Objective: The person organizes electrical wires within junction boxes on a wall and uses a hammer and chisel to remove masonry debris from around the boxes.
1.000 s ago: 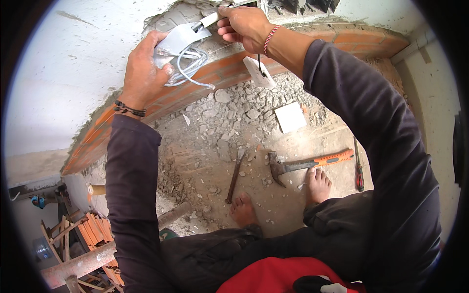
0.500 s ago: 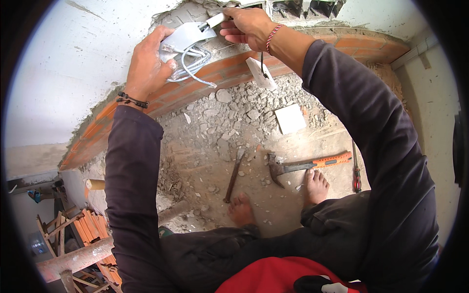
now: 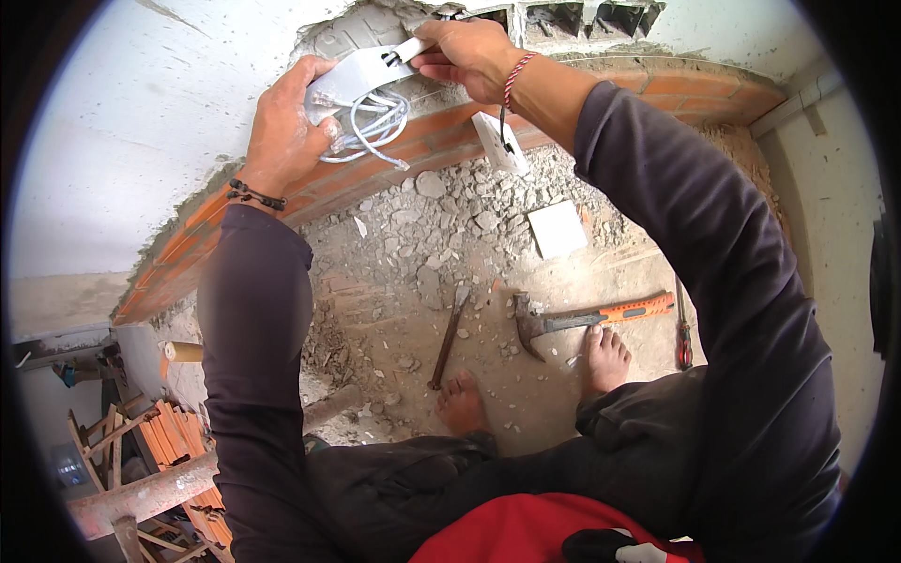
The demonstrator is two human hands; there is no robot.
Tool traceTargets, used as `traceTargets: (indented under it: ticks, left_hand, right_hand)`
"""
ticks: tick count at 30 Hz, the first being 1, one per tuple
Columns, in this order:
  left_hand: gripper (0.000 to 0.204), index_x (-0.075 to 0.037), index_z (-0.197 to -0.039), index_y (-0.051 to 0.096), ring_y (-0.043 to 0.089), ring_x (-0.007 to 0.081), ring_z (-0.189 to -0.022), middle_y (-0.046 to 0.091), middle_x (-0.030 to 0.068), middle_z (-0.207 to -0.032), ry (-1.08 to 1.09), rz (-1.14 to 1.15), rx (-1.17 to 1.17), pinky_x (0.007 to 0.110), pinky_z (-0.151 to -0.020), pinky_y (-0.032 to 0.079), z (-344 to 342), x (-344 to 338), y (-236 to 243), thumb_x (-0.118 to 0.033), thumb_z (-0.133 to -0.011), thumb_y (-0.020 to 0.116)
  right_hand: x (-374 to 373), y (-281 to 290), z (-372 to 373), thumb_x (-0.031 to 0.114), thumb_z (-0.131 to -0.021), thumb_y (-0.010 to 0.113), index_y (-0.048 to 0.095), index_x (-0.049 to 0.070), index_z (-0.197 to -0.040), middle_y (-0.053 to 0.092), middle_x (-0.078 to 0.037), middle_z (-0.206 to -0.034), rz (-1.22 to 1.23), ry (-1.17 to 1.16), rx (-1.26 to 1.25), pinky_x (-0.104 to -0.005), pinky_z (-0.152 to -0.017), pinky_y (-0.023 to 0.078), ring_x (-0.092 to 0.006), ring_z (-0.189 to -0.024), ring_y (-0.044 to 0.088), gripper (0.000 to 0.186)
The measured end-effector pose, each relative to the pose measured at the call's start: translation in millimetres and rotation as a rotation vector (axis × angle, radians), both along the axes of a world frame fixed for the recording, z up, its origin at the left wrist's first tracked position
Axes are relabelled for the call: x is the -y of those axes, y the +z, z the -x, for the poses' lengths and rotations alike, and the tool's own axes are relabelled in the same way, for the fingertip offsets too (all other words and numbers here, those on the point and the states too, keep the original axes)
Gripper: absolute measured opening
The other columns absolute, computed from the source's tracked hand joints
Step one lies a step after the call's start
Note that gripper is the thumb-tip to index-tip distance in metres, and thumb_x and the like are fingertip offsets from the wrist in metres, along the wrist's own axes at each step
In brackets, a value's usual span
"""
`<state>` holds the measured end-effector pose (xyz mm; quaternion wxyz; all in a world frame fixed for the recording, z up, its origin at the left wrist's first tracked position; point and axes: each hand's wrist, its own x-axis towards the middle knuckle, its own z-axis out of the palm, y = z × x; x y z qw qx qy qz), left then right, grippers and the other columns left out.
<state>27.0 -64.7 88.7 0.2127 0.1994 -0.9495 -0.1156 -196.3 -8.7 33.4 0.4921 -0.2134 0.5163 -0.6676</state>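
Left hand [image 3: 282, 127] closed around a grey-white faceplate [image 3: 352, 73], thumb and fingers clamped on its lower-left edge so that the plate tilts up against the broken opening in the wall [image 3: 113, 141]. Right hand [image 3: 469, 52] pinched shut on a small white tool or fitting [image 3: 410, 49] at the plate's upper-right corner — what exactly the fingertips grip cannot be told, since the fingers cover most of it. The two hands sit close together, the plate spanning the gap between them.

Directly under the plate, a bundle of white wires [image 3: 371, 127] loops out and hangs down just beside the left palm. Below the right wrist, a second white plate [image 3: 497, 141] dangles on a dark cord against the exposed orange brick course [image 3: 394, 159].

Further down from the grip — the floor, strewn with grey rubble [image 3: 450, 216]. A flat white square tile [image 3: 557, 228] lies on it to the right. Nearer the person's bare feet: a steel chisel [image 3: 449, 340], a claw hammer with an orange handle [image 3: 587, 317] and, well to the right, a red-handled screwdriver [image 3: 684, 324]. Far to the lower left, stacked timber and orange bricks [image 3: 178, 441].
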Motion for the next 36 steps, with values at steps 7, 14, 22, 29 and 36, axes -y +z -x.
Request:
traceTargets:
  ticks: [7, 14, 22, 29, 36]
  left_hand:
    - [0.052, -0.003, -0.118, 0.053, 0.063, 0.0278, -0.104, 0.065, 0.0152, -0.106, -0.018, 0.024, -0.02, 0.034, -0.096, 0.044, -1.4, 5.6, -4.6, 0.002, -0.067, 0.061]
    - [0.05, -0.005, -0.118, 0.053, 0.063, 0.0277, -0.105, 0.065, 0.0154, -0.106, -0.023, 0.073, -0.038, 0.034, -0.094, 0.045, 1.6, 3.9, -6.6, 0.003, -0.069, 0.06]
    - [0.053, -0.009, -0.12, 0.056, 0.059, 0.0313, -0.108, 0.062, 0.0145, -0.111, -0.04, 0.119, -0.181, 0.041, -0.095, 0.047, -14.0, 19.1, -26.4, 0.001, -0.068, 0.063]
    - [0.045, -0.008, -0.107, 0.065, 0.066, 0.031, -0.094, 0.067, 0.0155, -0.099, 0.182, 0.035, -0.107, 0.039, -0.085, 0.052, 7.6, 14.6, -20.1, -0.015, -0.064, 0.074]
    - [0.041, -0.003, -0.1, 0.063, 0.063, 0.0323, -0.091, 0.064, 0.0182, -0.095, 0.117, 0.115, -0.535, 0.04, -0.082, 0.051, 4.6, -6.0, -9.7, -0.014, -0.063, 0.072]
  right_hand:
    - [-30.7, 17.0, 30.0, 0.021, -0.096, 0.054, 0.066, -0.003, -0.091, 0.069, -0.012, -0.078, -0.132, 0.219, -0.396, -0.0248, -0.052, 0.051, -0.0158, -0.057, 0.062, 0.027]
    - [-103.3, -30.0, 46.0, 0.035, -0.093, 0.061, 0.066, 0.002, -0.095, 0.065, -0.008, -0.085, -0.341, 0.171, -0.915, -0.0211, -0.052, 0.046, -0.0088, -0.069, 0.059, 0.033]
    - [-79.2, -92.8, 22.3, 0.035, -0.098, 0.052, 0.051, 0.002, -0.134, 0.058, -0.018, -0.128, -0.443, 0.369, -0.868, -0.0387, -0.102, 0.04, -0.0268, -0.119, 0.054, 0.049]
    - [-112.5, -130.1, 48.4, 0.04, -0.099, 0.048, 0.059, 0.0, -0.123, 0.064, -0.01, -0.108, -0.191, 0.312, -0.744, -0.0325, -0.083, 0.046, -0.0195, -0.096, 0.059, 0.048]
    - [-134.9, -79.4, 40.6, 0.034, -0.1, 0.044, 0.053, 0.003, -0.13, 0.064, -0.003, -0.107, -0.179, 0.457, -0.012, -0.0303, -0.083, 0.049, -0.0143, -0.094, 0.06, 0.045]
